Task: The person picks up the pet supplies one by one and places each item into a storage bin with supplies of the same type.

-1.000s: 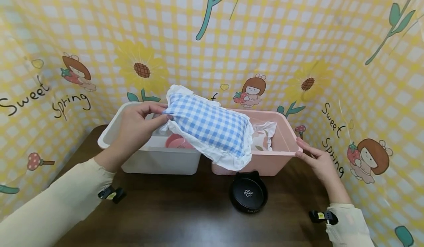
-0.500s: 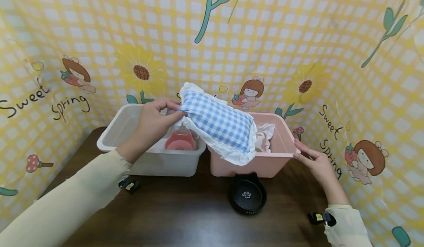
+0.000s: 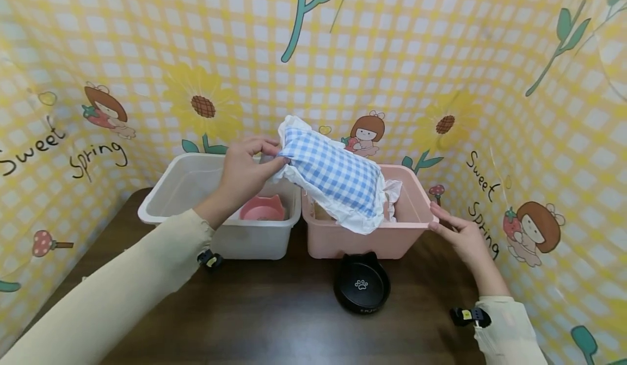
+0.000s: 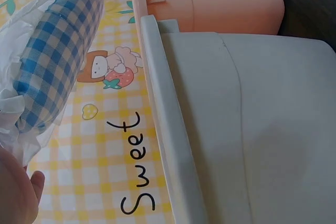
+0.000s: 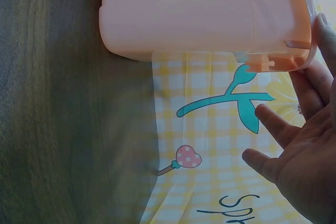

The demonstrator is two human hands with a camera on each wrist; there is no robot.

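Observation:
My left hand [image 3: 245, 170] pinches the left end of a small blue-and-white checked pillow [image 3: 335, 172] with a white frill. The pillow hangs tilted, right end lower, over the pink bin [image 3: 362, 243]. At the left edge of the left wrist view the pillow [image 4: 60, 51] shows beside its fingers. My right hand [image 3: 462, 240] holds the bin's right front rim corner between thumb and fingers; in the right wrist view the other fingers of that hand [image 5: 304, 156] are spread. Inside the pink bin lies another white-frilled cloth item [image 3: 393, 192], mostly hidden by the pillow.
A white bin [image 3: 252, 245] stands just left of the pink one, with a pink cat-eared bowl [image 3: 263, 209] in its right part. A black cat-eared bowl [image 3: 361, 284] with a paw print sits on the dark wooden table [image 3: 274, 310] in front. Patterned yellow checked cloth [image 3: 416, 44] surrounds the table.
My left hand has carried the pillow rightward and slightly up, from between the two bins to over the pink bin. The pink bowl has come into fuller view. My right hand stays at the rim.

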